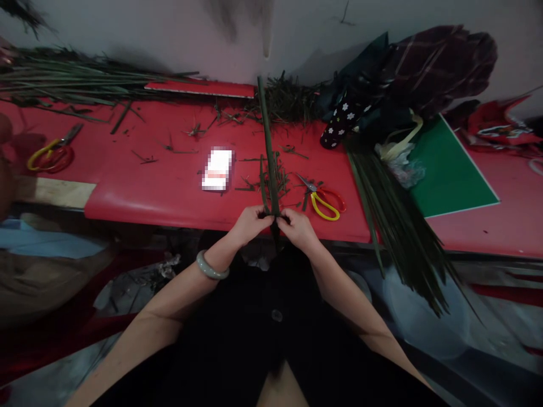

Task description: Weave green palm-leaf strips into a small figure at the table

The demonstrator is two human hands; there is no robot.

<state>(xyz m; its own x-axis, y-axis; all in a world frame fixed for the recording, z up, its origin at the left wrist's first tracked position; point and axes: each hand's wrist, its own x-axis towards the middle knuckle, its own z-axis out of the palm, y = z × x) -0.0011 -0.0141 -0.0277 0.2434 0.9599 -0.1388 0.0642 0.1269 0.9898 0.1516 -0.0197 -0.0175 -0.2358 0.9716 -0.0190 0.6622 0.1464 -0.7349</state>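
Long green leaf strips (270, 152) stand out from between my hands, reaching over the red table toward the wall. Both hands meet at the table's front edge. My left hand (251, 224), with a pale bangle (211, 270) on its wrist, pinches the strips from the left. From the right, my right hand (299, 227) pinches them at the same spot, thumbs close together. The strips' lower ends hang below my fingers against my dark clothing. Just right of my right hand lies a pair of scissors (323, 201) with yellow and red handles.
A lit phone (218, 168) lies left of the strips. Leaf scraps (250, 183) litter the red tabletop (139, 186). A bundle of long leaves (394, 209) overhangs the edge at right, near a green board (452, 175) and flowered bottle (339, 120). More scissors (55, 152) lie far left.
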